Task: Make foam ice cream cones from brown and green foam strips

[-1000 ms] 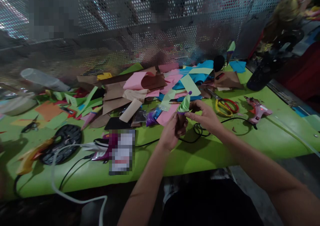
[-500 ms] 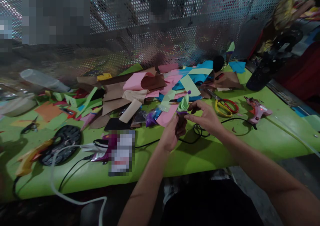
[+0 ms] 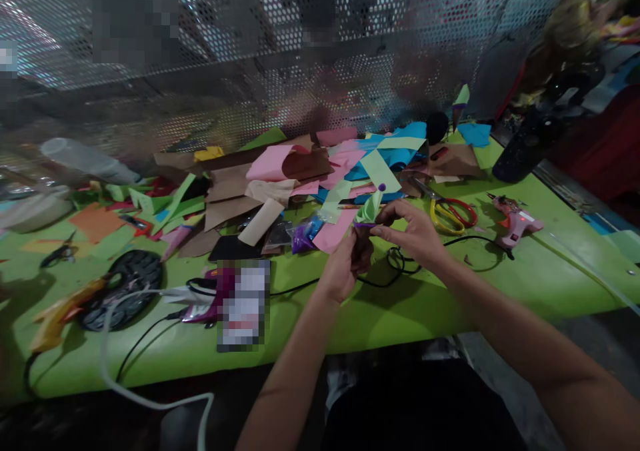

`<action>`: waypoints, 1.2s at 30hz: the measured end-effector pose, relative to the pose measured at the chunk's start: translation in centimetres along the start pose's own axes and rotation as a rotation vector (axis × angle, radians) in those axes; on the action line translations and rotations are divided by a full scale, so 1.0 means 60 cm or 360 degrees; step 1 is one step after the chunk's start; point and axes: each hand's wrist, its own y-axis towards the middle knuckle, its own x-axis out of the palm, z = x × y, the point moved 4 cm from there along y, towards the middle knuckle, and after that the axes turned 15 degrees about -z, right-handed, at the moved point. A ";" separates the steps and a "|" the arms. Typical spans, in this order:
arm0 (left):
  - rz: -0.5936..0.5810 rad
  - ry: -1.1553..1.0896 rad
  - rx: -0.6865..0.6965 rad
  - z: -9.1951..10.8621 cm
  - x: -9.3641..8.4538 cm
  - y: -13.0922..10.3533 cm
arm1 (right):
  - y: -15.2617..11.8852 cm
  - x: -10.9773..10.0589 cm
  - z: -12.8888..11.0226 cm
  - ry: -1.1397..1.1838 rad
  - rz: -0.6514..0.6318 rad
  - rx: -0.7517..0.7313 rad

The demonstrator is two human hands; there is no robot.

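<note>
My left hand (image 3: 350,261) is closed around the brown lower part of a small paper ice cream cone (image 3: 369,212). Pale green folded paper forms its top, with a purple band below it and a small purple ball (image 3: 382,187) at the tip. At the band's right side, the thumb and forefinger of my right hand (image 3: 413,232) pinch the cone's edge. The palm-side fingers of my left hand hide most of the brown part. Scissors (image 3: 447,216) with yellow and red handles lie just beyond my right hand.
Coloured paper sheets (image 3: 290,161) are heaped along the back, before a perforated metal panel (image 3: 350,58). A pink glue gun (image 3: 513,221) lies right, a yellow one (image 3: 60,318) left. Black cable (image 3: 300,286) crosses the green table (image 3: 400,318). A similar paper cone (image 3: 460,103) stands back right.
The tip of the paper cone with the purple ball has shifted slightly to the right. Both hands keep nearly the same place and grip.
</note>
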 end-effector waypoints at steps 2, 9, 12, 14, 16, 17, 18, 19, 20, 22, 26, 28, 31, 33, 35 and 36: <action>0.0019 0.0020 -0.0005 -0.001 -0.001 0.000 | 0.000 0.000 0.000 -0.0006 0.0008 0.0006; 0.0007 0.0080 0.0014 0.002 0.003 -0.001 | 0.000 0.000 0.000 0.0048 0.0025 0.0036; 0.0024 0.0080 0.0013 0.001 0.002 -0.001 | 0.000 -0.001 -0.001 0.0052 0.0017 0.0028; 0.0051 0.0090 0.0015 -0.001 0.000 -0.001 | 0.000 0.000 -0.001 0.0046 -0.0003 0.0029; 0.0073 0.0116 0.0028 -0.002 -0.001 -0.001 | 0.000 0.000 0.000 0.0034 -0.0013 0.0038; 0.0071 0.0133 0.0038 -0.002 -0.002 -0.001 | 0.000 0.001 0.000 0.0027 -0.0009 0.0045; 0.0063 0.0150 0.0048 -0.002 -0.002 -0.001 | -0.001 0.001 0.001 0.0022 -0.0001 0.0055; 0.0053 0.0165 0.0055 -0.002 -0.002 -0.001 | -0.001 0.001 0.002 0.0020 0.0006 0.0067; 0.0046 0.0172 0.0057 -0.002 -0.002 -0.001 | -0.001 0.001 0.002 0.0019 0.0008 0.0077; 0.0039 0.0154 0.0033 -0.003 -0.001 -0.001 | 0.000 0.001 0.002 0.0030 -0.0004 0.0086; 0.0060 0.0010 -0.0043 -0.004 -0.001 0.000 | 0.000 0.002 0.000 0.0109 -0.0056 0.0064; 0.0045 -0.0040 -0.0041 -0.003 0.000 0.000 | 0.001 0.002 0.000 0.0124 -0.0056 0.0054; -0.0011 -0.0037 -0.0021 -0.001 0.003 0.001 | 0.001 0.003 0.001 0.0118 -0.0046 0.0043; -0.0011 0.0003 -0.0013 0.000 0.004 0.000 | 0.001 0.004 0.003 0.0115 -0.0045 0.0042; 0.0013 0.0061 0.0003 0.002 0.005 0.000 | 0.001 0.003 0.004 0.0104 -0.0032 0.0043; 0.0028 0.0088 0.0016 0.004 0.006 -0.001 | 0.001 0.003 0.004 0.0093 -0.0019 0.0043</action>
